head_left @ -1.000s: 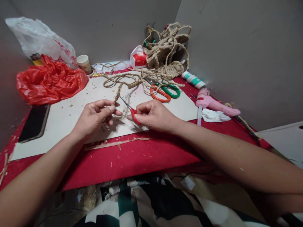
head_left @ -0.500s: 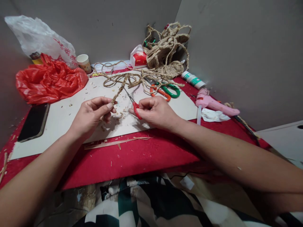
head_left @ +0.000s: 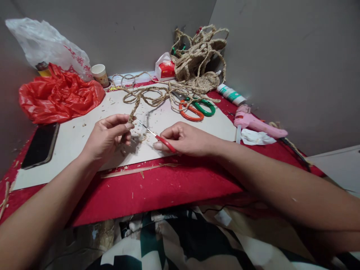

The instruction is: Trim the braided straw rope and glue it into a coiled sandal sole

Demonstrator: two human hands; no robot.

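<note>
Pinched in my left hand (head_left: 111, 133) is the end of a braided straw rope (head_left: 135, 107), which runs up from the fingertips to loose coils on the white board (head_left: 75, 144). My right hand (head_left: 185, 138) grips small red-handled scissors (head_left: 165, 143) by their loops. Their thin blades point up and left, with the tips close beside the rope at my left fingertips. Whether the blades touch the rope I cannot tell. Small straw clippings lie on the board under both hands.
Larger scissors with orange and green handles (head_left: 191, 111) lie behind my right hand. A pink glue gun (head_left: 254, 123) is at the right, a phone (head_left: 41, 145) and red plastic bag (head_left: 62, 95) at the left. Woven straw pieces (head_left: 201, 56) are heaped at the back beside a tissue pack (head_left: 165, 69).
My right hand has moved slightly down, and the scissors have swung lower, their tips now near my left fingertips. The rope between my left hand and the coils has shifted left.
</note>
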